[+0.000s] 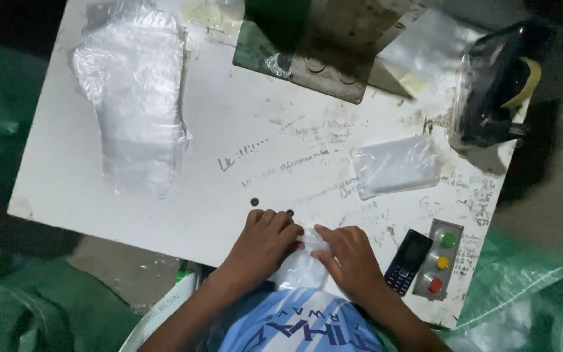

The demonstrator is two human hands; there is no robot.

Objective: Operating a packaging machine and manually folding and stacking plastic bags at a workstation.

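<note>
Both my hands meet at the near edge of a white worktable. My left hand and my right hand pinch the top of a clear plastic bag that hangs down over the table edge toward my striped blue shirt. The fingers of both hands are closed on the bag's upper rim, close together. What is inside the bag cannot be made out.
A tall stack of clear bags lies at the table's left. A small flat clear packet sits right of centre. A dark keypad phone and a grey three-button control box lie beside my right hand. A metal machine base stands at the back, green sacks around.
</note>
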